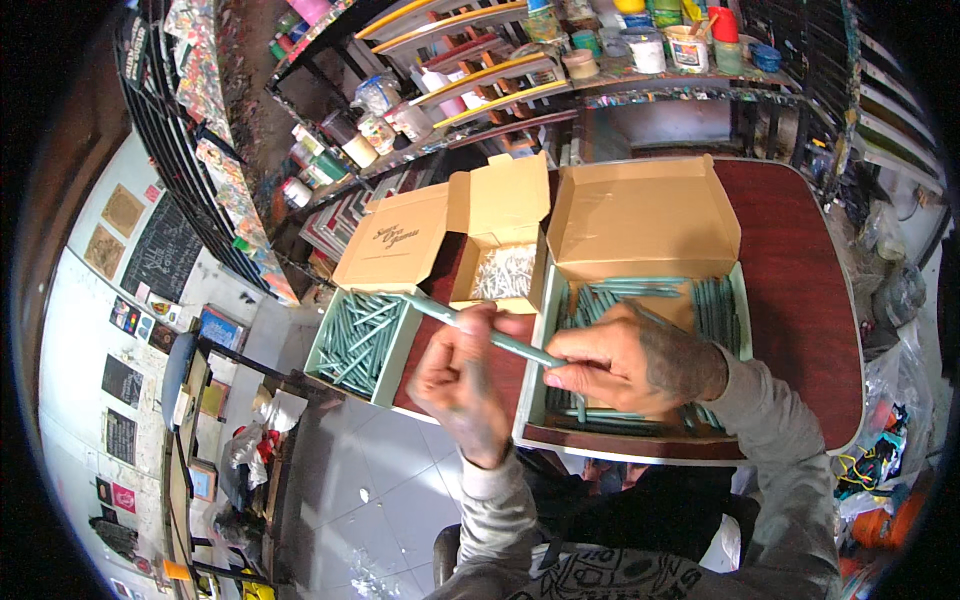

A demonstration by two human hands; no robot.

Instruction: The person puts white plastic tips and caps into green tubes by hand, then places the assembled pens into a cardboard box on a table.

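Note:
A slim green pen (pixel 521 348) slants between my two hands above the table. My left hand (pixel 462 385) grips it near its middle with thumb and fingers. The fingers of my right hand (pixel 635 362) are closed on its lower right end. Below my right hand is a large open box (pixel 531 400) with similar green pens, some lined up in rows and others loose. Left of my left hand, an open box (pixel 390 385) is filled with jumbled green pens. Beyond the hands, a small cardboard box (pixel 537 284) contains many small white pieces, too small to make out.
The boxes stand on a dark red table (pixel 795 270), their cardboard lids raised. Behind it, a paint-stained shelf (pixel 690 88) holds jars and tubs. Plastic bags (pixel 893 365) and tangled wires lie at the right. A tiled floor (pixel 360 480) shows at lower left.

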